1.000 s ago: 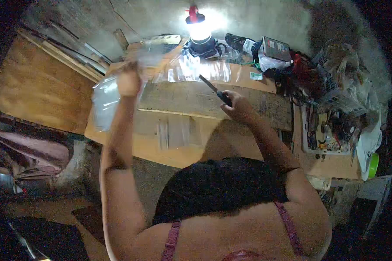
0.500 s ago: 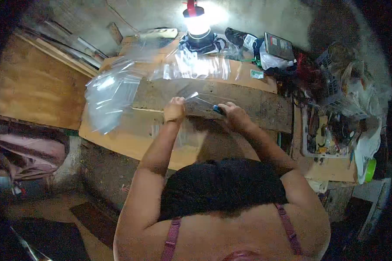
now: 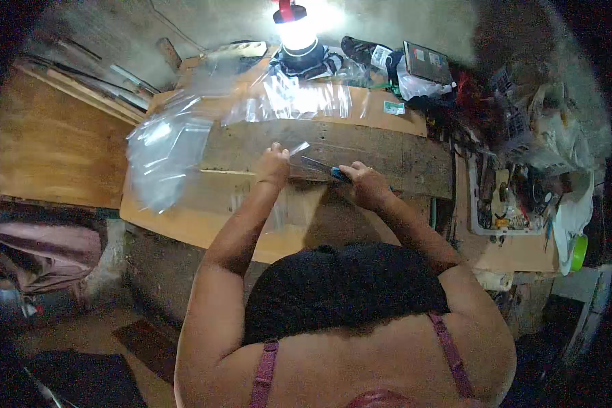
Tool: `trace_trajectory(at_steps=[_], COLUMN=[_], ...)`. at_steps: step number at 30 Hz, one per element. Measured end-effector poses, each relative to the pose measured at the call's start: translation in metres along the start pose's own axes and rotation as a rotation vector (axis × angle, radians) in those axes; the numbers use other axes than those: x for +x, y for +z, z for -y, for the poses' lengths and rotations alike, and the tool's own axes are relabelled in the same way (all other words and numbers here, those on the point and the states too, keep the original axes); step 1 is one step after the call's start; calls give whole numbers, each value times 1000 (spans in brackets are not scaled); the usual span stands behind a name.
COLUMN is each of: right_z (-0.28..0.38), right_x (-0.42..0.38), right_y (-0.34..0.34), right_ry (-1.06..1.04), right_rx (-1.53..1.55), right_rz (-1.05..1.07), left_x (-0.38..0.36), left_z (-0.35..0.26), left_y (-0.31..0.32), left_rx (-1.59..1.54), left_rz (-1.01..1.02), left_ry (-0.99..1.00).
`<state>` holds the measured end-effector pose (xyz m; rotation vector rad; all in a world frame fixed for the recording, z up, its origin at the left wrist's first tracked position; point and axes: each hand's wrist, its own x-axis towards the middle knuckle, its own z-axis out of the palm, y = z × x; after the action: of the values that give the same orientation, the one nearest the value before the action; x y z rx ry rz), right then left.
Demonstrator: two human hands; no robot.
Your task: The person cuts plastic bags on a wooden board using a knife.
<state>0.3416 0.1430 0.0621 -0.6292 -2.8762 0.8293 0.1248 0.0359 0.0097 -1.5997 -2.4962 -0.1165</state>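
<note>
My left hand (image 3: 273, 166) is closed on a clear plastic sheet (image 3: 299, 149), whose glossy edge sticks up beside the fingers. My right hand (image 3: 366, 185) grips a thin-bladed tool with a blue handle (image 3: 336, 173); its narrow shaft points left towards the plastic. I cannot make out exactly what kind of tool it is. Both hands are over a worn wooden board (image 3: 387, 153) that lies across the bench. A pile of clear plastic sheets (image 3: 166, 153) lies left of the board, and more shiny plastic (image 3: 306, 102) is spread behind it.
A lit lantern (image 3: 298, 34) stands at the back. Behind on the right are a dark box (image 3: 427, 62) and a small green-and-white packet (image 3: 394, 107). A white tray of tools (image 3: 479, 221) and a crate (image 3: 513, 139) sit at the right. Wooden planks (image 3: 88, 95) lean at the left.
The view has shifted slightly, so the bench appears a little further left and up. Both hands keep their grips, and the plastic and blue-handled tool stay nearly in the same place.
</note>
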Motion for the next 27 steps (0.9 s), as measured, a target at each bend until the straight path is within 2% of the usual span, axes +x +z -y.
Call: trace_trajectory(at_steps=[2, 4, 11, 20, 25, 27], right_z=[-5, -8, 0, 7, 2, 5], right_x=[0, 3, -1, 5, 9, 10], right_y=[8, 12, 14, 7, 16, 15], right_ry=[-23, -3, 1, 56, -1, 53], right_rx=[13, 53, -10, -72, -52, -31], right_rz=[-32, 10, -48, 8, -106, -113], left_x=[0, 3, 7, 11, 5, 1], left_z=[-1, 2, 5, -6, -17, -22], left_y=[-1, 1, 14, -3, -10, -10], left_rx=[-35, -126, -213, -40, 24, 35], left_rz=[9, 105, -6, 50, -12, 3], left_ry=[4, 32, 75, 133, 207, 237])
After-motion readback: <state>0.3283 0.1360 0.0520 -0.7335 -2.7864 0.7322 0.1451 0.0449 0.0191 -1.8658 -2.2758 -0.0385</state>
